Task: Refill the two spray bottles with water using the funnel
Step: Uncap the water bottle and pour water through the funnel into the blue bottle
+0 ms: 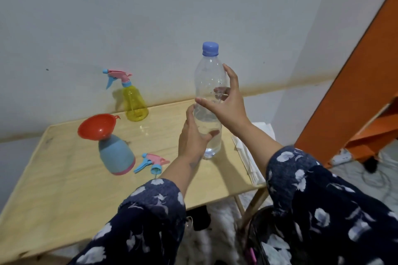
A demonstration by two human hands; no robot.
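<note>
Your left hand point(191, 135) gripping the capped water bottle point(210, 101) low, your right hand point(226, 105) spread loose beside it, touch uncertain, funnel point(97, 126) seated in blue spray bottle point(116, 154) on bench point(64, 178).

A clear water bottle point(208, 101) with a blue cap point(210, 48) stands upright on the wooden bench point(64, 189), about a third full. The left hand point(191, 135) grips its lower part, fingers point(212, 134) curled round the front. The right hand point(226, 103) is spread beside the upper part, its fingers apart. To the left, an orange funnel point(97, 126) sits tilted in the neck of a blue spray bottle point(116, 155). A loose spray head point(150, 162) lies just beside it. A yellow spray bottle point(133, 103) with its head on stands near the wall. Folded white paper point(247, 157) lies at the bench's right edge.
</note>
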